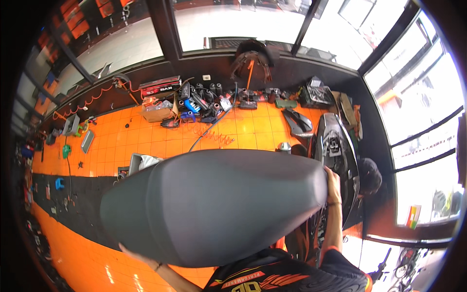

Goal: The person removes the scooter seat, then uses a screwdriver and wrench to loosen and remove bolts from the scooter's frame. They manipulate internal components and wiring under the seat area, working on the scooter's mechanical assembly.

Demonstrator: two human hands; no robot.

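A large dark grey motorcycle seat (233, 204) fills the middle of the view, held up in front of me with its broad end to the left and its narrow end to the right. My right hand (333, 187) wraps round the narrow end. At the broad end's near edge is my left hand (136, 255), thumb side showing and the other fingers hidden under the seat. Just beyond my right hand stands a motorcycle (335, 146) with dark bodywork and an exposed top, partly covered by my arm.
Beside the motorcycle is a person with dark hair (370, 176). A loose dark panel (297, 122) lies on the orange tiled floor (253, 124). Bottles and boxes (197, 102) crowd the far wall, near an air hose (214, 125). A black mat (73, 194) stretches to the left.
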